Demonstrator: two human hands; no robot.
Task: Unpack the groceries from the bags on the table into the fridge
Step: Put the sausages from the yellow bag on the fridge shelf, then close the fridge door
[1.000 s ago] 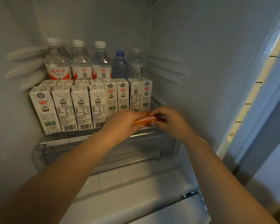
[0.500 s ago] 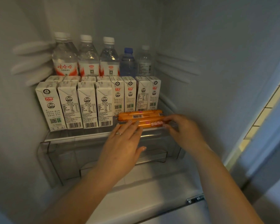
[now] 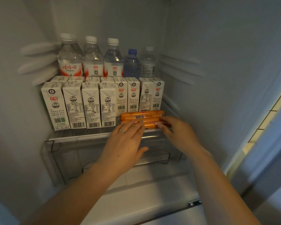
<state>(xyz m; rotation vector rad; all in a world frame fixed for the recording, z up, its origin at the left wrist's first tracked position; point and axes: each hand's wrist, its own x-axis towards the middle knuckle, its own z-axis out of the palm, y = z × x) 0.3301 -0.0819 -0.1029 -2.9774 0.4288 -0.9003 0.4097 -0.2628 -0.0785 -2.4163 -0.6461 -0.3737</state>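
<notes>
Inside the fridge [image 3: 217, 46], a glass shelf [image 3: 81, 135] across the middle of the frame carries the groceries. Three orange sausages [image 3: 141, 117] lie side by side at the shelf's front right, just in front of the milk cartons [image 3: 91, 106]. The left hand [image 3: 128, 140], wearing a ring [image 3: 121, 131], reaches in from the lower centre with straight fingers resting flat on the front sausage's left part. The right hand [image 3: 177, 132] touches the right end of the same sausage; its fingers curl slightly, but whether they pinch it I cannot tell. Water bottles [image 3: 92, 59] stand in a row behind the cartons, in the upper centre. A clear drawer [image 3: 68, 159] sits beneath the shelf.
</notes>
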